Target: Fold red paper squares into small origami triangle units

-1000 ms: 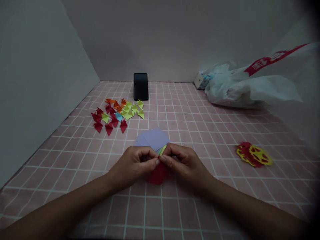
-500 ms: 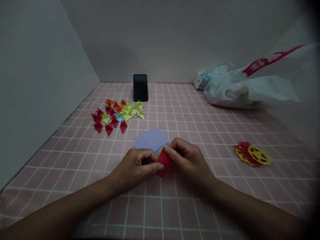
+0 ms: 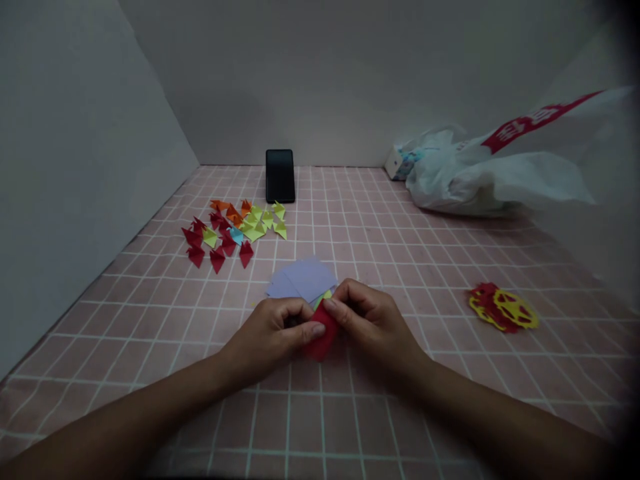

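Between both hands is a red piece of origami paper [image 3: 321,337], folded small and slightly blurred at its lower end. My left hand [image 3: 275,333] is closed, pinching its left side between thumb and fingers. My right hand [image 3: 373,323] is closed too, its thumb and forefinger gripping the upper right corner. Just beyond the fingers lies a fanned stack of lilac paper sheets [image 3: 303,277], with a bit of yellow-green paper [image 3: 323,297] showing between it and the red piece. The fingertips behind the red paper are hidden.
Several small folded paper birds [image 3: 233,233] in red, orange, yellow and blue sit at the left. A black phone [image 3: 280,176] leans upright at the back. Red and yellow cut-out shapes [image 3: 503,308] lie at the right. Behind them are a white plastic bag [image 3: 460,180] and a small box [image 3: 397,163].
The red paper has shifted slightly down and left, and its lower end now looks blurred. My right hand has moved slightly down with it. Both hands keep their pinch.
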### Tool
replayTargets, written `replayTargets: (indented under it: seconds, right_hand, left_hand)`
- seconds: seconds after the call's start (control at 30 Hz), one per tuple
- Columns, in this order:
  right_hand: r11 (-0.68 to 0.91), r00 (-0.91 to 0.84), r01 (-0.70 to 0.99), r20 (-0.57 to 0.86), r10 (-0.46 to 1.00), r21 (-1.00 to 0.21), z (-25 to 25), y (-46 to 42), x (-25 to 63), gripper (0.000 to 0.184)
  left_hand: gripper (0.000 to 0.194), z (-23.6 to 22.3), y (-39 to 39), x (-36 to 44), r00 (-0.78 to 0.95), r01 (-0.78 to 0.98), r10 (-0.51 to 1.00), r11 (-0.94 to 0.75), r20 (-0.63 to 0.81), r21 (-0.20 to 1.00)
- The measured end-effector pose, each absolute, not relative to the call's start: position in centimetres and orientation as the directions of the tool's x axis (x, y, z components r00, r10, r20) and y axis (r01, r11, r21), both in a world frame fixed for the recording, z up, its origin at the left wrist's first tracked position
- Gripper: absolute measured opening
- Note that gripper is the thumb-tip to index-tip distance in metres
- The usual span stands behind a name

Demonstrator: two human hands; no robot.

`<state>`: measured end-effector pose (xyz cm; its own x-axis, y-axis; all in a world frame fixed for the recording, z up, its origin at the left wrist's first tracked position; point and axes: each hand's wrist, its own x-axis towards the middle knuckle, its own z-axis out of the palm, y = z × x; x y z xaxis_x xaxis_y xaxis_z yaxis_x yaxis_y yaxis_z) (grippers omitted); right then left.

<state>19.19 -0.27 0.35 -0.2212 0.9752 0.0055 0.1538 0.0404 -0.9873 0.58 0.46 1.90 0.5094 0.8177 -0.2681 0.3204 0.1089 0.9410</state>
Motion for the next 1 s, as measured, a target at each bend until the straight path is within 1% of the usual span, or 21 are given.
replayTargets:
  seconds: [0.07, 0.13, 0.27, 0.37, 0.47, 0.6, 0.67, 0.77, 0.87, 1.0]
  right_hand:
    - [-0.003, -0.216, 0.110, -0.027, 0.976, -0.994, 0.21, -0.26, 19.17, 0.026]
    - [-0.082, -0.219, 0.024, -0.086, 0.972, -0.996, 0.03, -0.20, 19.13, 0.027]
    - [-0.273, -0.307, -0.155, -0.216, 0.927, -0.949, -0.35, -0.15, 18.89, 0.031]
    - [-0.329, -0.315, -0.202, -0.257, 0.914, -0.923, -0.52, -0.29, 18.70, 0.033]
    - [-0.310, -0.287, -0.198, -0.247, 0.925, -0.930, -0.46, -0.50, 18.64, 0.032]
    - [-0.248, -0.252, -0.136, -0.208, 0.945, -0.959, -0.17, -0.64, 18.69, 0.036]
    - [-0.242, -0.274, -0.126, -0.200, 0.941, -0.962, -0.09, -0.65, 18.68, 0.038]
    - [-0.206, -0.342, -0.112, -0.157, 0.927, -0.972, -0.16, -0.63, 18.62, 0.032]
    - [-0.142, -0.348, -0.035, -0.121, 0.930, -0.989, -0.30, -0.62, 18.64, 0.030]
    - [-0.048, -0.326, 0.063, -0.066, 0.943, -0.997, -0.30, -0.60, 18.78, 0.030]
  left_hand:
    - [0.025, 1.93, 0.37, 0.58, 0.502, 0.313, 0.816, 0.136, -0.285, 0.940]
    - [0.026, 1.97, 0.28, 0.59, 0.477, 0.297, 0.827, 0.168, -0.298, 0.940]
    - [0.026, 1.86, 0.23, 0.68, 0.423, 0.244, 0.857, 0.206, -0.295, 0.948]
    - [0.027, 1.67, 0.28, 0.71, 0.418, 0.235, 0.864, 0.196, -0.281, 0.952]
    - [0.027, 1.52, 0.26, 0.71, 0.419, 0.241, 0.866, 0.185, -0.274, 0.953]
    - [0.027, 1.52, 0.07, 0.81, 0.427, 0.218, 0.867, 0.177, -0.257, 0.960]
    - [0.028, 1.57, -0.06, 0.90, 0.415, 0.193, 0.878, 0.173, -0.240, 0.966]
    - [0.028, 1.62, -0.17, 1.03, 0.369, 0.151, 0.910, 0.143, -0.190, 0.978]
    - [0.028, 1.58, -0.14, 1.09, 0.352, 0.144, 0.923, 0.111, -0.156, 0.983]
    - [0.028, 1.45, -0.06, 1.16, 0.359, 0.153, 0.920, 0.106, -0.155, 0.983]
